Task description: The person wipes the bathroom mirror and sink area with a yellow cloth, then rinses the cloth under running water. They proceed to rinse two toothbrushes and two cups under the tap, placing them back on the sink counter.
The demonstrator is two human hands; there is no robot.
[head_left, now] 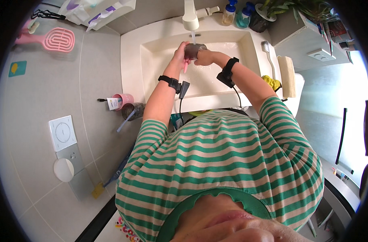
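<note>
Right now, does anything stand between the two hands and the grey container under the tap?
Nothing visible stands between them: the left hand and right hand are both against the grey container. Only a water stream from the tap falls towards it.

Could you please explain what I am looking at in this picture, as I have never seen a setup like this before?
Of course. There is no robot here: a person works bare-handed, and a wide fisheye camera worn on the head looks down, which is why straight edges bend. You see the striped shirt from above, with a black strap on each wrist.

The left hand holds a dark grey container under water running from the tap. The right hand is at the container's other end; whether its fingers reach inside, I cannot tell. Below them is the pale sink. Two pump bottles stand behind it, and a long-handled brush lies on its right rim.
</note>
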